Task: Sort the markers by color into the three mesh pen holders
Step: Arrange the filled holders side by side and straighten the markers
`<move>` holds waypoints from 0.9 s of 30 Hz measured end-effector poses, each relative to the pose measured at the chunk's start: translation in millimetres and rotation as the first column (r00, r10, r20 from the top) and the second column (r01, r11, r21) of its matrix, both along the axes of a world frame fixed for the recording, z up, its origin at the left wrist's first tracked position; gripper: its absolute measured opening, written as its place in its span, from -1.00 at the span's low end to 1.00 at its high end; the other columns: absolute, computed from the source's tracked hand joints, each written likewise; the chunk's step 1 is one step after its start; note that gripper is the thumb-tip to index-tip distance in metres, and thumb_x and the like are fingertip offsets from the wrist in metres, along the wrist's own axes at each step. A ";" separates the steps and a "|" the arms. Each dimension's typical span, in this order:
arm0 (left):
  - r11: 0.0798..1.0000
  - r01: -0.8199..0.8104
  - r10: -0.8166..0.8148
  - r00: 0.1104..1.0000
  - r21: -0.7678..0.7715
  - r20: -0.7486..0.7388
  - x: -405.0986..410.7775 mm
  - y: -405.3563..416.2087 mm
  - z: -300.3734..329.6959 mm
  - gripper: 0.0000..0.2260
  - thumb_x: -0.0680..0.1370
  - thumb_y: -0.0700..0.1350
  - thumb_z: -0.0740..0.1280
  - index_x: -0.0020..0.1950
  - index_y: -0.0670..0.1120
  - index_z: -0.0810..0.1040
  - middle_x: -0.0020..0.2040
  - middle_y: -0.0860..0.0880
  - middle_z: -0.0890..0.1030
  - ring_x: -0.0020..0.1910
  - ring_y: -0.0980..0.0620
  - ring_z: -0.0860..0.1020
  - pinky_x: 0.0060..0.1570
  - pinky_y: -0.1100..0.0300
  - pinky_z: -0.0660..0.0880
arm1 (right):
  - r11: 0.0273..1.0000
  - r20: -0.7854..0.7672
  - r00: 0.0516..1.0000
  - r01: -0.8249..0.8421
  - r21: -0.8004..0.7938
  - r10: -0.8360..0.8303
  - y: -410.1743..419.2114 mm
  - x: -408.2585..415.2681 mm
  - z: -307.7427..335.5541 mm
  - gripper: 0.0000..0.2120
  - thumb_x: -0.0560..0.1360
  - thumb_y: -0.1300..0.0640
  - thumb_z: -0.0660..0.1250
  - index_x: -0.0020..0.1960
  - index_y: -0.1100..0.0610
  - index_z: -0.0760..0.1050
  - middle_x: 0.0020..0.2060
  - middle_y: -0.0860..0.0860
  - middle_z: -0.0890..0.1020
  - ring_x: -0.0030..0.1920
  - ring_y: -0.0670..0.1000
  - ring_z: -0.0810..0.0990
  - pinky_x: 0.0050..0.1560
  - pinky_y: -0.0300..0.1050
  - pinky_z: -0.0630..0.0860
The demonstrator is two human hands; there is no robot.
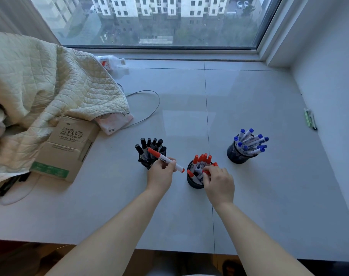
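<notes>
- Two bare hands work low over a grey sill (249, 100), one at each of the nearer holders.
- The left hand (159, 174) pinches a red marker (165, 159) near its middle; the marker lies slanted, one red end over the left holder, the other pointing toward the middle holder.
- The right hand (219, 182) has its fingers curled into the red markers (201, 159) standing in the middle holder (193, 183), gripping at least one of them by its cap.
- The left holder (147, 165), just behind the left hand, is full of black markers (151, 144).
- The right holder (236, 155) stands apart from both hands, up and to the right, holding blue markers (251, 140).
- A cardboard box (68, 148) sits left of the black set, partly under a quilted cream blanket (50, 82).
- A thin grey cable (149, 114) loops behind the box.
- A plastic bottle (109, 62) lies near the window (159, 20).
</notes>
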State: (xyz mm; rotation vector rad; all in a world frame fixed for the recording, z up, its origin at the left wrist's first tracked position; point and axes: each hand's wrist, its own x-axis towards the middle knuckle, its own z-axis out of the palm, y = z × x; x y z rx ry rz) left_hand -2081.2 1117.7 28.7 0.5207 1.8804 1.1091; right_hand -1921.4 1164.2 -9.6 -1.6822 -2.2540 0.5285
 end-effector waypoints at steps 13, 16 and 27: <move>0.996 0.046 -0.046 0.999 0.071 0.001 24.8 14.8 -3.8 -0.89 0.53 -0.11 0.28 -0.18 0.06 0.51 -0.23 0.10 0.62 -0.21 0.20 0.61 -0.14 0.19 0.53 | 0.986 -0.120 0.991 0.030 -0.166 -0.051 2.9 15.6 1.9 -0.81 0.49 0.10 0.31 0.09 0.10 0.53 -0.08 0.02 0.59 -0.07 0.04 0.53 -0.20 -0.15 0.42; 0.993 0.116 -0.111 0.985 0.037 -0.129 30.7 13.7 -8.2 -0.91 0.46 -0.11 0.35 -0.20 0.09 0.52 -0.36 0.15 0.60 -0.35 0.29 0.56 -0.32 0.35 0.45 | 0.978 -0.140 0.987 0.050 -0.200 -0.079 5.4 17.2 4.5 -0.81 0.49 0.10 0.30 0.09 0.10 0.52 -0.06 0.03 0.59 -0.11 0.06 0.56 -0.18 -0.12 0.43; 0.948 0.259 -0.314 0.861 -0.187 -0.400 36.4 23.2 -24.9 -0.89 0.45 -0.04 0.38 -0.22 0.07 0.47 -0.27 0.12 0.56 -0.33 0.23 0.50 -0.44 0.31 0.30 | 0.955 -0.172 0.971 0.114 -0.274 -0.165 10.3 14.1 5.1 -0.89 0.49 0.14 0.28 0.00 0.10 0.52 -0.10 0.00 0.59 -0.12 0.04 0.55 -0.17 -0.15 0.40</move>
